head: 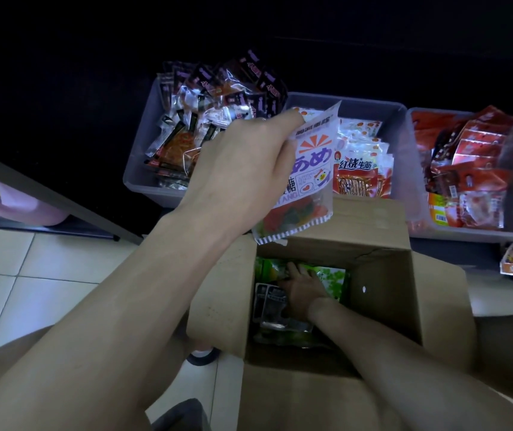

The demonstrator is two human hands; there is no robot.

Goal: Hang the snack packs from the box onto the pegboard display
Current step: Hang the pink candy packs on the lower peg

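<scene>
— What are your hands doing?

— My left hand (242, 163) is gripping a white candy pack (305, 181), fingers curled round its left edge, holding it upright above the far flap of the cardboard box (382, 293). My right hand (303, 293) is reaching down inside the box, lying on a green pack (333, 276) beside a clear-and-dark pack (270, 306); I cannot tell whether its fingers are closing on anything.

— And what is lying around the box?

— The box is sitting open on the pale tiled floor (15, 290). Just beyond it, three grey bins are standing side by side: the left bin (143, 150) holding dark wrappers, the middle bin (398, 119) white-and-red packs, the right bin (417, 169) red packs.
</scene>
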